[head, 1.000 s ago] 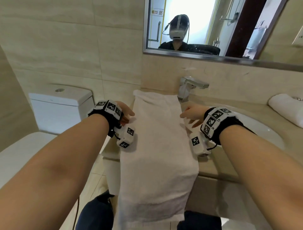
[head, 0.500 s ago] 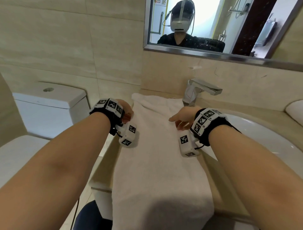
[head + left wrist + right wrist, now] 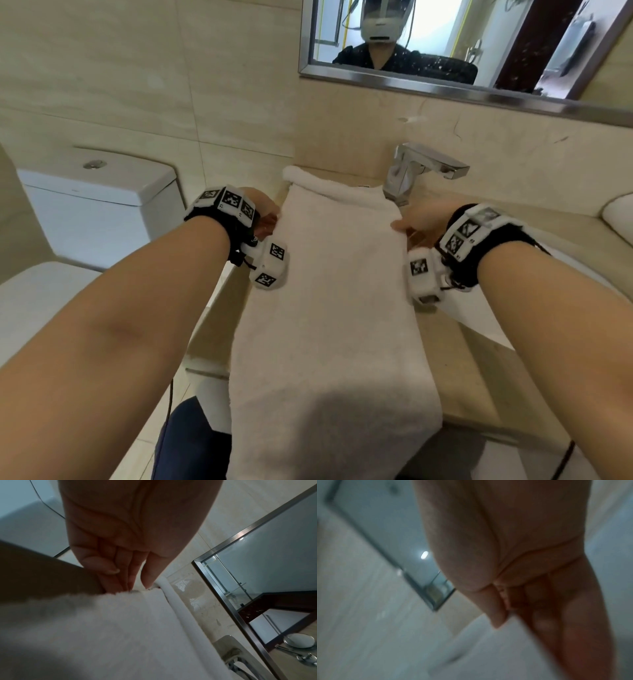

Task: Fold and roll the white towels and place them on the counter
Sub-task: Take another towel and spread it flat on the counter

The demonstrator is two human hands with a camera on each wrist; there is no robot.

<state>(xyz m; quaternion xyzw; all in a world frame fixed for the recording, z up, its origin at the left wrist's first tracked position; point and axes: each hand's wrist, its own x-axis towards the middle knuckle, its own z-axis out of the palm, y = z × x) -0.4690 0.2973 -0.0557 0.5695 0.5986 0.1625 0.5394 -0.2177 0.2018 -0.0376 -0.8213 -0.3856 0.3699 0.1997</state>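
Note:
A long white towel (image 3: 329,308), folded into a narrow strip, lies on the beige counter (image 3: 479,359), and its near end hangs over the front edge. Its far end reaches the wall beside the faucet (image 3: 418,171). My left hand (image 3: 265,219) is at the strip's left edge near the far end. In the left wrist view the thumb and fingers (image 3: 120,582) close on the towel's (image 3: 120,628) edge. My right hand (image 3: 411,222) is at the right edge, with its thumb on top of the cloth. The right wrist view is blurred: the right hand (image 3: 508,615) pinches the towel (image 3: 488,655).
A rolled white towel (image 3: 618,216) lies at the counter's far right. The white sink basin (image 3: 455,308) sits right of the strip, under my right wrist. A toilet (image 3: 96,212) stands to the left, below counter level. A mirror (image 3: 445,41) hangs above the backsplash.
My right hand moved from over the towel out to its right edge. My left hand stayed at the left edge. The view moved closer to the counter.

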